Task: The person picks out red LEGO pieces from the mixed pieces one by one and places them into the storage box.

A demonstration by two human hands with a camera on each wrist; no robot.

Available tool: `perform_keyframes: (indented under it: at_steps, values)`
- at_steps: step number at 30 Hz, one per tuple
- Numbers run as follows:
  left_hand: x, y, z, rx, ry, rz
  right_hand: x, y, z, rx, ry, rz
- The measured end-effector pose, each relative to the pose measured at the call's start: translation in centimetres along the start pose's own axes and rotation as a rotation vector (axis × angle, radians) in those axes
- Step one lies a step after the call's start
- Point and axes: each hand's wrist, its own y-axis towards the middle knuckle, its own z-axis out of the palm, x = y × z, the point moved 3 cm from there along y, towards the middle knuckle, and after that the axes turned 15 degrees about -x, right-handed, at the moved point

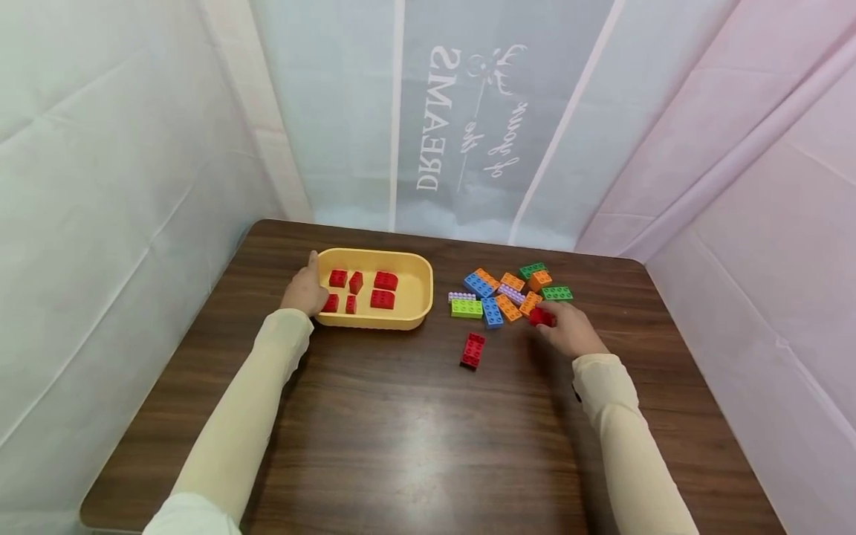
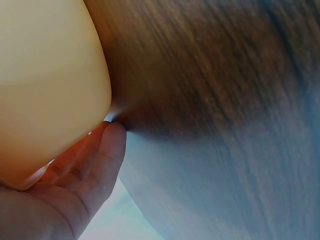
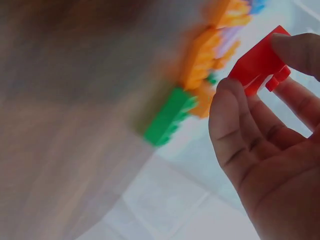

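My left hand [image 1: 305,290] grips the left end of a yellow tray [image 1: 421,325], its fingers against the outer wall [image 2: 50,75] in the left wrist view. Several red bricks [image 1: 383,299], both square-edged and rounded, lie in the tray. At the right, my right hand [image 1: 570,328] pinches a red brick [image 3: 262,59] between thumb and fingers, with its studs toward the palm. That brick is held just in front of a loose group of coloured bricks. Another red brick [image 1: 472,351] lies alone on the table between the tray and my right hand.
The group holds orange bricks [image 1: 508,307], blue bricks [image 1: 492,312], purple bricks [image 1: 511,294], a lime brick [image 1: 467,308] and green bricks [image 1: 557,293]. All rest on a dark wooden table [image 1: 401,431]. Pale cloth hangs [image 1: 348,111] behind it and at both sides.
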Motion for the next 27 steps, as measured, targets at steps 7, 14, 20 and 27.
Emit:
perform_keyframes:
  at_steps: [7,14,20,27]
  values:
    - [0.2,-0.1,0.1,0.004,-0.01,0.0,3.6,1.5,0.1,0.027,0.06,0.012]
    - [0.1,0.0,0.2,-0.012,-0.01,-0.004,7.3,2.7,0.6,0.052,0.094,-0.046]
    - [0.1,0.2,0.3,-0.028,-0.012,0.012,10.7,3.4,1.1,0.078,0.086,-0.111]
    - [0.1,0.1,0.3,-0.042,-0.019,0.021,15.1,4.5,2.0,0.059,0.089,-0.251]
